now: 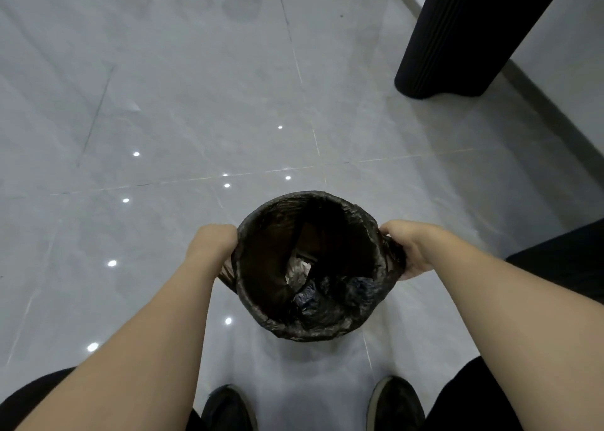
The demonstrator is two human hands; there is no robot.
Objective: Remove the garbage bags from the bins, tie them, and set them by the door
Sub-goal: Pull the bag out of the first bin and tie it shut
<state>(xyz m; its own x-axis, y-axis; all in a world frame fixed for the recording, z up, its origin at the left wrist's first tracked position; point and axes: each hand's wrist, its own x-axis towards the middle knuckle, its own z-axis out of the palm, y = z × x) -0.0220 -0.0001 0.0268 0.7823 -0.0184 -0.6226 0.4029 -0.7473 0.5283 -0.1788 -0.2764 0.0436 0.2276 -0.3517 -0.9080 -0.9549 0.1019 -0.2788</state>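
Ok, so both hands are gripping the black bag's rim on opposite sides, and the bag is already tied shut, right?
Not quite. The head view shows the garbage bag wide open, rubbish visible inside. The left hand and right hand do grip its rim on opposite sides.

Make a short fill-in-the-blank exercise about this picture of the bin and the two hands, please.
1. The thin black plastic garbage bag lines a round ____.
2. The left hand and the right hand grip the bag at ____ sides of its rim.
3. The mouth of the bag is not yet ____.
4. A tall black ribbed column stands on the grey tiled ____.

Missing words: bin; opposite; tied; floor
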